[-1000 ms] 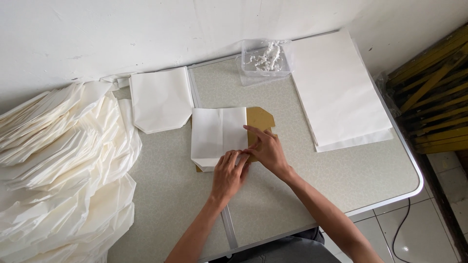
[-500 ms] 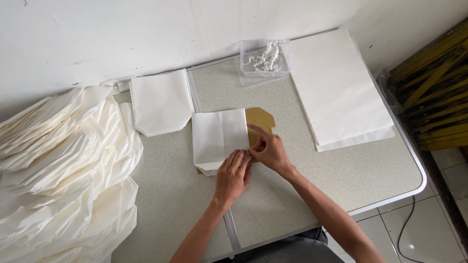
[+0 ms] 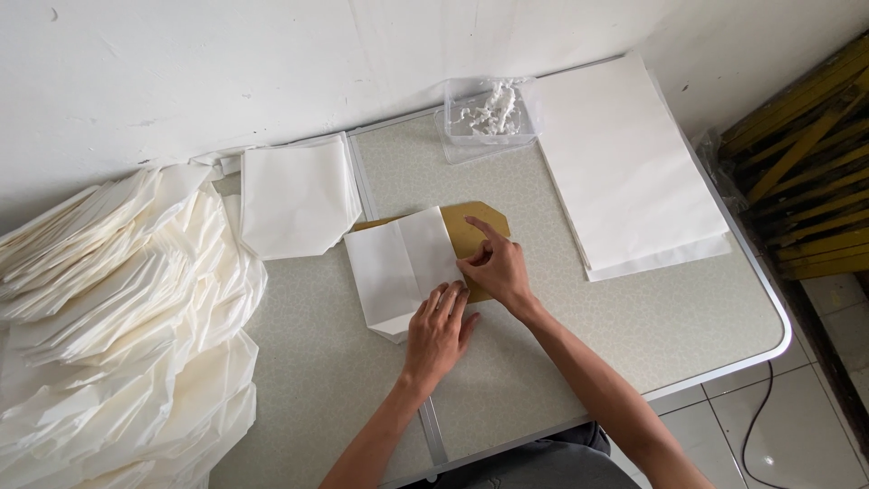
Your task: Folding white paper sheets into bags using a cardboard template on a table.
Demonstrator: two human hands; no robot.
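Both hands flat, left hand (image 3: 439,330) and right hand (image 3: 493,269), fingers spread on white folded sheet (image 3: 398,267), tan template (image 3: 480,226) mostly hidden underneath.

Both hands press a folded white paper sheet (image 3: 398,269) lying over a tan cardboard template (image 3: 478,226): left hand (image 3: 439,333) at its near edge, right hand (image 3: 496,268) beside, index finger extended.

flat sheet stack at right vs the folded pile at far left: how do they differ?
The flat sheet stack lies squared and neat on the table; the folded pile is fanned, overlapping and spills past the table's left edge. The stack's sheets are unfolded rectangles; the pile's pieces show creases and angled ends. Both are white paper.
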